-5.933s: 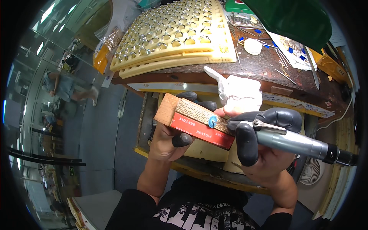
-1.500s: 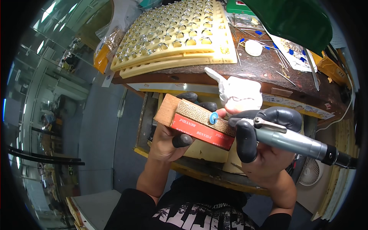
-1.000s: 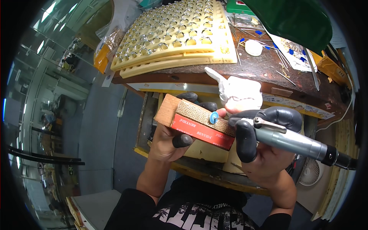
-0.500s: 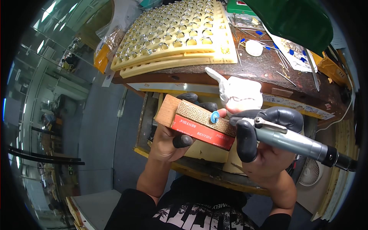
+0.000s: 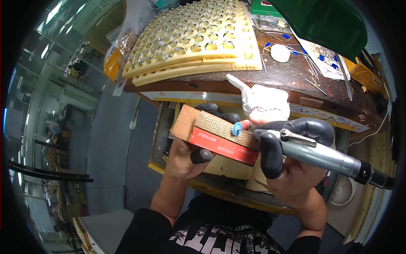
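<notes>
My left hand [image 5: 184, 158], with black finger covers, grips a wooden block [image 5: 182, 122] from its far and near sides. Along this block run a coarse gold-brown textured strip [image 5: 215, 127] and a red printed side [image 5: 220, 148]. Wrapped round a silver rotary handpiece [image 5: 321, 154] are the fingers of my right hand [image 5: 292, 156], also in black covers. A small blue disc [image 5: 237, 128] on the handpiece's tip stands at the textured strip, seemingly touching it. Just beyond the hands, a white wrapped piece [image 5: 268, 101] with a pointed end juts from the bench edge.
Yellow trays [image 5: 192, 63] with rows of silver rings lie stacked on the dark wooden bench [image 5: 287, 78]. Thin metal tools, a round white pad [image 5: 280, 53] and a knife-like blade [image 5: 344, 78] lie to the right. A green lamp shade [image 5: 325, 25] overhangs there. An open drawer [image 5: 228, 190] sits below my hands.
</notes>
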`<action>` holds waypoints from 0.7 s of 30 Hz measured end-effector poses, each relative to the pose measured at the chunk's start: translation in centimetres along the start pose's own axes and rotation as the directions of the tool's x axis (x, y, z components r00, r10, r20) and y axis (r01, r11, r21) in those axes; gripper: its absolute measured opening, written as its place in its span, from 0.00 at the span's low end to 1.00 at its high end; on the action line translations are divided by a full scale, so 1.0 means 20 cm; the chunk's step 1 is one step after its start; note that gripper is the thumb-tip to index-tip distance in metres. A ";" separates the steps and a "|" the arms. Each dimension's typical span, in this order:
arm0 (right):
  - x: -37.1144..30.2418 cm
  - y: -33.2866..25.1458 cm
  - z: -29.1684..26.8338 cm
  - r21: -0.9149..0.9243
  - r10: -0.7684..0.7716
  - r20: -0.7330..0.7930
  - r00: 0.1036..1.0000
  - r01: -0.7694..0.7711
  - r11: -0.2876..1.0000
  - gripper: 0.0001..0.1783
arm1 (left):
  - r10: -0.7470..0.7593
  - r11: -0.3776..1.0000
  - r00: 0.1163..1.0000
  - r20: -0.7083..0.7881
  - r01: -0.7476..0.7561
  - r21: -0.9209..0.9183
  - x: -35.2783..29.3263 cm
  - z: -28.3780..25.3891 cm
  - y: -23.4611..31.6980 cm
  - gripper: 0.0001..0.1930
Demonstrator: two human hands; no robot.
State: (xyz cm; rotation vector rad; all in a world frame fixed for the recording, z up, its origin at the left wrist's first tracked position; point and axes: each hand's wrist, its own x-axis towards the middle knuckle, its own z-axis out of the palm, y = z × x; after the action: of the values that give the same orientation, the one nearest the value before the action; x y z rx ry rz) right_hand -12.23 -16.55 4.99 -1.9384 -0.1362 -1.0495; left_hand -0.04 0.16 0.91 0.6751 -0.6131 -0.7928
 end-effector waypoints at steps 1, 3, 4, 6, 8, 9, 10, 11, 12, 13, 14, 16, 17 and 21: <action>0.00 0.00 0.00 -0.001 0.000 0.000 1.000 0.000 1.000 0.10 | 0.000 1.000 1.000 0.000 0.000 -0.001 0.00 0.00 0.00 0.40; -0.01 -0.01 0.01 0.025 0.036 -0.010 0.999 -0.036 0.999 0.11 | 0.007 1.000 1.000 0.000 -0.007 0.008 0.00 0.00 -0.01 0.40; -0.01 0.00 0.00 0.024 0.037 -0.010 0.999 -0.037 0.999 0.11 | 0.006 1.000 1.000 0.000 -0.006 0.007 0.00 0.00 -0.01 0.40; 0.00 0.00 0.00 0.012 0.017 0.014 1.000 -0.018 1.000 0.11 | 0.010 1.000 1.000 0.003 -0.010 0.010 0.00 -0.01 -0.01 0.40; 0.00 0.00 -0.02 -0.019 -0.007 0.028 1.000 0.008 1.000 0.11 | 0.015 1.000 1.000 0.014 -0.015 0.006 0.01 -0.01 -0.01 0.40; 0.01 0.00 -0.02 -0.052 -0.031 0.041 0.999 0.033 0.998 0.11 | 0.018 1.000 0.999 0.027 -0.018 0.002 0.01 -0.01 -0.01 0.40; 0.00 0.00 -0.01 -0.053 -0.031 0.041 0.999 0.033 0.998 0.11 | 0.017 1.000 0.999 0.028 -0.017 0.001 0.01 -0.01 -0.01 0.40; -0.01 0.02 0.01 0.021 -0.002 -0.004 1.000 0.002 1.000 0.11 | 0.015 1.000 1.000 0.024 -0.015 0.001 0.01 0.00 -0.01 0.40; -0.02 0.02 0.02 0.096 0.031 -0.047 0.998 -0.026 0.995 0.10 | 0.013 1.000 1.000 0.019 -0.013 0.002 0.01 0.00 -0.01 0.40; -0.02 0.02 0.02 0.098 0.031 -0.047 0.998 -0.026 0.995 0.10 | 0.013 1.000 1.000 0.018 -0.013 0.002 0.01 0.00 -0.01 0.40; -0.02 0.02 0.02 0.080 0.023 -0.041 0.999 -0.020 0.997 0.10 | 0.009 1.000 1.000 0.016 -0.009 0.000 0.01 0.00 -0.01 0.40; -0.02 0.02 0.02 0.062 0.015 -0.035 0.999 -0.013 0.998 0.10 | 0.006 1.000 1.000 0.015 -0.006 -0.003 0.01 0.00 0.00 0.40; -0.02 0.02 0.02 0.053 0.021 -0.026 0.999 -0.019 0.998 0.10 | 0.005 1.000 1.000 0.011 -0.005 0.008 0.01 0.00 -0.01 0.40; 0.00 0.00 0.00 -0.037 -0.006 0.021 1.000 0.007 0.999 0.10 | 0.004 1.000 1.000 0.002 -0.004 0.018 0.01 -0.01 -0.01 0.40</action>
State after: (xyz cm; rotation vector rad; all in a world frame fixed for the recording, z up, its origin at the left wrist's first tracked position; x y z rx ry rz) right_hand -12.28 -16.65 4.96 -1.9843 -0.1360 -1.0427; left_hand 0.13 0.05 0.69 0.6893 -0.6235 -0.7845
